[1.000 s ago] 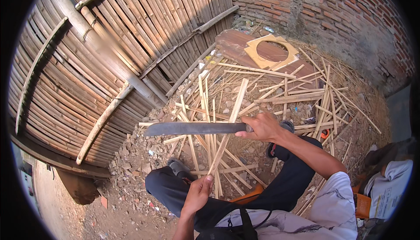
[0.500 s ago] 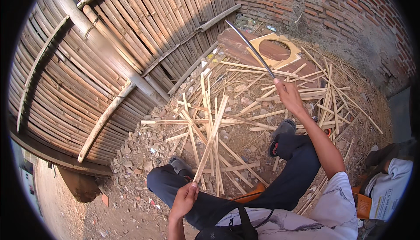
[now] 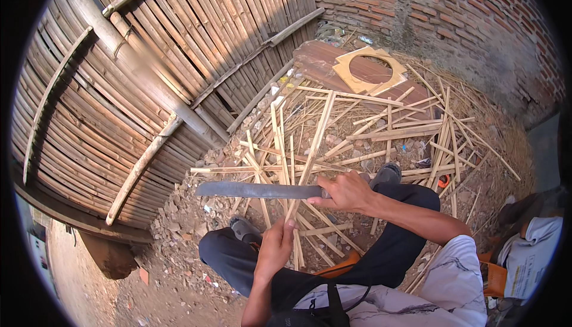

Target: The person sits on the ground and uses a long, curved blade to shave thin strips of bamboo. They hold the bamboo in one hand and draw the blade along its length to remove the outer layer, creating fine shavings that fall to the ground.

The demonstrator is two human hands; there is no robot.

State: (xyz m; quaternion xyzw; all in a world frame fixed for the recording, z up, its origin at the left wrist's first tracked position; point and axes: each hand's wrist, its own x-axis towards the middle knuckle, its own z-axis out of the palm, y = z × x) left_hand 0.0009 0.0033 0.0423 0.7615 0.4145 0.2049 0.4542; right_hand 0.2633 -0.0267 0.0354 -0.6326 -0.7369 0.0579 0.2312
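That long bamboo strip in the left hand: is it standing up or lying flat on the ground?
Standing up, tilted. The left hand grips the bamboo strip near its lower end, and the machete in the right hand lies across it.

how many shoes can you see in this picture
2. One dark shoe sits on the rubble left of the left hand, below the long blade. The other shoe lies past the right hand, among the split bamboo strips.
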